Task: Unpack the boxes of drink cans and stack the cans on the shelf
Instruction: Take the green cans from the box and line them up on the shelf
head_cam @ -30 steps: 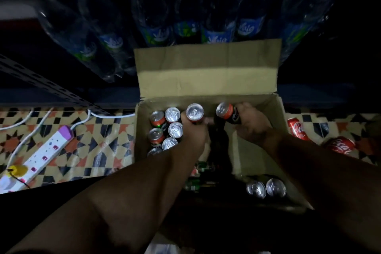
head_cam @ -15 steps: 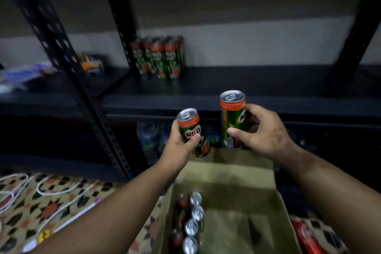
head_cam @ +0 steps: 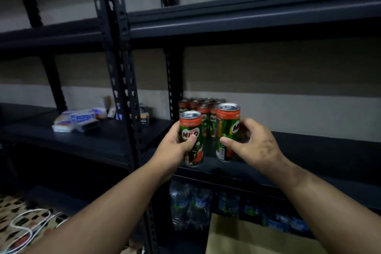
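two milo cans held at the dark metal shelf (head_cam: 309, 150)

left hand (head_cam: 173, 148) wraps one upright can (head_cam: 190, 128), thumb across its label; right hand (head_cam: 253, 146) pinches a second can (head_cam: 227, 130) between thumb and curled fingers. both sit just in front of the stacked cans (head_cam: 198, 105) at the shelf's back. cardboard box flap (head_cam: 247, 237) below; water bottles (head_cam: 191, 204) on the lower tier.

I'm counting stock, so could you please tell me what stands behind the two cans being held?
Behind the left hand's can and the right hand's can stands a group of matching cans on the shelf. The held cans hide its full count.
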